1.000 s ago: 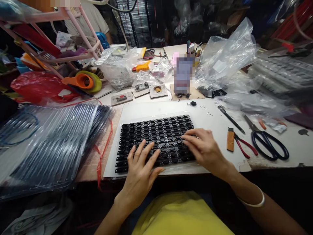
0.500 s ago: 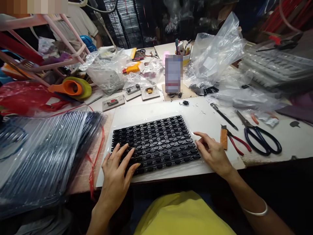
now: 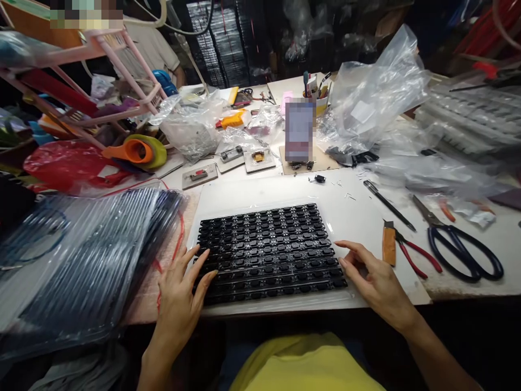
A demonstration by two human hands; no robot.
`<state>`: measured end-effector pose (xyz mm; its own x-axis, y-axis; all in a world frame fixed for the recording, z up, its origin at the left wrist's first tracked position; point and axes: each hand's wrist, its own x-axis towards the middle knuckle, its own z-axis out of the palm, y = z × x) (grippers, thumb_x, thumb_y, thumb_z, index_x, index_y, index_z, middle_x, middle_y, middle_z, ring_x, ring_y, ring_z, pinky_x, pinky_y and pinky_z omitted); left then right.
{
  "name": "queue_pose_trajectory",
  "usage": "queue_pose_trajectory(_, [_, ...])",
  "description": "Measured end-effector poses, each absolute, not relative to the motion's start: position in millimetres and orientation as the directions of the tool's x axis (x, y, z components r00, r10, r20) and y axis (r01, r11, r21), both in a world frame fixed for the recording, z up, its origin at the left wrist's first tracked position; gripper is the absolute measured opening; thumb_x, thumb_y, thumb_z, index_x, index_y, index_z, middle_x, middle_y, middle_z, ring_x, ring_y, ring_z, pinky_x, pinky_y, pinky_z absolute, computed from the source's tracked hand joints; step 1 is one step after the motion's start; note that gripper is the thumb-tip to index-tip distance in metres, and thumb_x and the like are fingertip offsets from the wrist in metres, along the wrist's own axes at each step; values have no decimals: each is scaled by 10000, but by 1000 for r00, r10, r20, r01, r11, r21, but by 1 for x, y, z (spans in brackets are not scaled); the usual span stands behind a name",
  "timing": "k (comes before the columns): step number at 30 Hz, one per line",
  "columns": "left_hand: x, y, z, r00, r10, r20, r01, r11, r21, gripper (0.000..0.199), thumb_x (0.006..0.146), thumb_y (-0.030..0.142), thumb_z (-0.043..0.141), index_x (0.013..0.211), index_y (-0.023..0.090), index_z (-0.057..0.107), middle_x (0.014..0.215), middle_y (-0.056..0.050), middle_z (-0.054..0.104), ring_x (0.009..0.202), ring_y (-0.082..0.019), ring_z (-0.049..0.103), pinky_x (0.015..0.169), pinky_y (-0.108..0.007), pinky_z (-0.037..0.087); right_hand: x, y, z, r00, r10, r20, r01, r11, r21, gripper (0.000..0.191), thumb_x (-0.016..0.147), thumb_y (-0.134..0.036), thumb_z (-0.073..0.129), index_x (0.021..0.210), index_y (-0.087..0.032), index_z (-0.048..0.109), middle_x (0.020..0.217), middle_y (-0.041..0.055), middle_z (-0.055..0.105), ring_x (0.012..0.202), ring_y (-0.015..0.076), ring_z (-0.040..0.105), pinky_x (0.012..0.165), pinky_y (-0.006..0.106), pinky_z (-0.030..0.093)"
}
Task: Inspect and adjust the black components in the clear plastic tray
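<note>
A panel of black strips with rows of small black components (image 3: 268,252) lies on a white board (image 3: 260,187), with clear plastic showing around its edges. At the panel's left edge my left hand (image 3: 179,296) has its fingers spread, the fingertips touching or just over the end of the strips. My right hand (image 3: 376,285) is beside the right edge, index finger stretched out and thumb apart from it, with nothing visible between them. Whether its fingertips touch the panel I cannot tell.
Clear-bagged strips (image 3: 93,260) lie left. Right are a black pen (image 3: 388,205), red-handled pliers (image 3: 417,259), an orange-wrapped blade (image 3: 389,244) and large scissors (image 3: 464,250). Behind stand a phone (image 3: 299,130), small fixtures (image 3: 259,159) and plastic bags (image 3: 374,98). A person's sleeve (image 3: 150,49) shows far left.
The view has shifted, so everything sits slightly lower and further right. My left hand has drawn back leftward from over the panel to its left edge. My right hand stays beside the right edge.
</note>
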<state>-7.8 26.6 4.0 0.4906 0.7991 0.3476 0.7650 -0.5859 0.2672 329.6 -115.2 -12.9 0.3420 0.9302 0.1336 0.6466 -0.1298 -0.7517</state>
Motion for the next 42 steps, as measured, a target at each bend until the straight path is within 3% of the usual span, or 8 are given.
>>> queue_pose_trajectory(8, [-17,29,0,186,933,307,766,-334,550,397,947,351,374,1269,189,540,1272,-103,581,1204,-241,519,1067,-430,368,326,-104,-18,378,904,198,746,-171,-644,328,925,-345,428,1208,-229,545,804,33,613,612,158,549,512,279,433])
queue_pose_trajectory(13, [-20,29,-3,99,977,188,661,-206,722,408,922,393,436,1260,193,545,1280,-96,594,1211,-230,525,1070,-422,374,337,-83,-5,207,911,356,903,-37,-429,274,931,-331,422,1105,-198,588,850,58,623,655,182,561,597,324,431])
queue_pose_trajectory(17, [-20,30,-9,101,977,186,628,-208,750,423,912,401,456,1286,214,522,1317,-95,561,1237,-231,499,1088,-431,346,337,-32,19,-67,909,412,942,194,-275,231,948,-262,412,939,-180,628,841,64,627,729,187,555,665,335,397])
queue_pose_trajectory(22, [-25,29,-10,82,992,98,534,-126,836,449,898,419,484,1292,206,517,1342,-85,542,1227,-230,504,1075,-401,362,317,40,25,-320,919,228,926,355,-129,213,934,-223,453,874,-180,653,879,69,634,775,188,529,698,334,351])
queue_pose_trajectory(28, [-30,26,-3,95,995,-13,411,-27,911,439,906,394,479,1283,174,529,1236,-91,606,1117,-198,567,1028,-361,404,307,68,12,-417,900,129,902,427,-61,164,887,-183,516,777,-166,636,771,64,624,746,203,518,666,331,289])
queue_pose_trajectory(35, [-31,22,-7,99,994,56,382,-90,920,391,915,334,474,1269,182,542,1256,-91,583,1111,-188,553,1000,-339,415,307,73,8,-539,833,128,841,541,24,200,852,-121,464,686,-168,567,698,76,585,682,192,477,644,325,302])
queue_pose_trajectory(42, [-31,21,-15,100,989,107,370,-136,919,373,922,324,476,1269,206,545,1250,-73,578,1095,-178,551,1001,-329,407,307,71,9,-494,866,73,869,495,2,195,872,-182,474,756,-158,629,754,79,623,699,193,525,667,322,370])
